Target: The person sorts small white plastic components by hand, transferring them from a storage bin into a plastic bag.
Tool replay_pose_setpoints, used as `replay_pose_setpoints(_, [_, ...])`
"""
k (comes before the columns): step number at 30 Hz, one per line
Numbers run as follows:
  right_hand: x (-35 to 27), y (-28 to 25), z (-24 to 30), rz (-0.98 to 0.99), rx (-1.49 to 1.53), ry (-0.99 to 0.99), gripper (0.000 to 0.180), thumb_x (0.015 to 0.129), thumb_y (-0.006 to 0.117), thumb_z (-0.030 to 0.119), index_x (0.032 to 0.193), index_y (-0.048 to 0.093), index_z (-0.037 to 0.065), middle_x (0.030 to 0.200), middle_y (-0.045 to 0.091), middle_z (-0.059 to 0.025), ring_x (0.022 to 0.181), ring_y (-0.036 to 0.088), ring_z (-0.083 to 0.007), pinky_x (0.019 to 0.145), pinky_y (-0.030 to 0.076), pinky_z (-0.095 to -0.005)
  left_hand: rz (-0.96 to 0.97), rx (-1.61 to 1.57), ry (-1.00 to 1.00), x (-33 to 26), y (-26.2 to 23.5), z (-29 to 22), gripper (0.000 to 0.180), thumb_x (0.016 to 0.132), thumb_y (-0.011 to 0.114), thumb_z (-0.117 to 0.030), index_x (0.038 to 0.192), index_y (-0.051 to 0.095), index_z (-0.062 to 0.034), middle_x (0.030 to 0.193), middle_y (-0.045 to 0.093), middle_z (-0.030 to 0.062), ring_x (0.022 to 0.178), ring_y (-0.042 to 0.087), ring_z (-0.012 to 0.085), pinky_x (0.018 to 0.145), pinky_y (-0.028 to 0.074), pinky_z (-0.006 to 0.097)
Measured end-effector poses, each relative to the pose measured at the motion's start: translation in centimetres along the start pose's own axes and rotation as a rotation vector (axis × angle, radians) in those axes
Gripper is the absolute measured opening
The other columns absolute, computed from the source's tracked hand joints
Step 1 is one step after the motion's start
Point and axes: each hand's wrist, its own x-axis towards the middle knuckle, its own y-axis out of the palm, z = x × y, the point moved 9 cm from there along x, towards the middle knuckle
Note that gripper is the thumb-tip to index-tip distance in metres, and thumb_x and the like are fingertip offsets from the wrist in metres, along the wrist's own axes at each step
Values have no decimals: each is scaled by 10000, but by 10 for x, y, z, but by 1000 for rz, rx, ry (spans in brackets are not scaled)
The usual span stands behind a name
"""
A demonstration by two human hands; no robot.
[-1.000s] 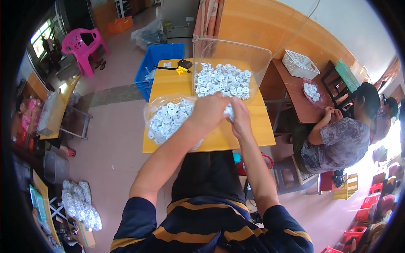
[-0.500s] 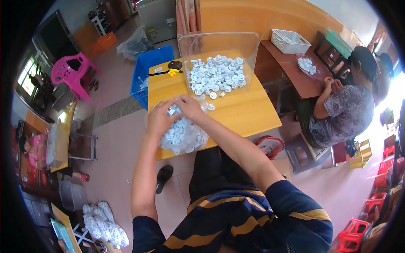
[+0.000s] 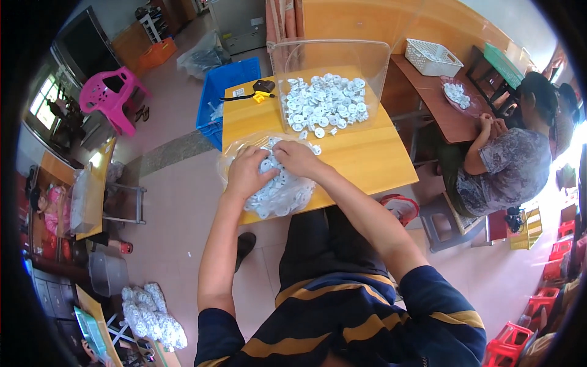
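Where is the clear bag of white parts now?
In the head view, the clear bag sits on the near left of the yellow table, with the left hand and right hand at it.

And here's the yellow wood-grain table [image 3: 379, 159]: clear plastic bin [image 3: 330, 41] at the far side, black-and-yellow object [image 3: 263, 87] left of it, loose white round plastic pieces [image 3: 319, 132] just in front, bulging clear plastic bag [image 3: 231, 150] by the near edge

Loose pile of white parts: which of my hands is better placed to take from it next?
Probably your right hand: it's nearer the pile, while your left hand is farther off, over the left part of the plastic bag.
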Motion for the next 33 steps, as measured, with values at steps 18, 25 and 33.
replay_pose_setpoints(18, [-55,-79,42,-349,-273,-82,368,878,742,290,1150,681,49,1096,705,-230,1052,678,-405,885,546,-478,72,-84,87,6,14,-25,409,868,716,-113,1274,683,-68,1341,633,165,1271,572,381,1089,464,455])
replay_pose_setpoints(25, [-50,-51,-21,-51,-449,269,385,891,720,444,1037,698,89,950,755,-170,921,722,-402,809,566,-514,143,-13,115,9,41,-38,337,925,673,-159,1253,717,-94,1366,628,170,1303,549,381,1136,415,475])
replay_pose_setpoints(33, [-32,-59,-13,-107,118,94,217,932,731,266,937,662,60,792,700,-75,715,684,-208,658,544,-360,46,-35,200,10,32,-47,301,878,678,-126,1169,716,-60,1251,674,160,1202,589,378,1067,444,480])
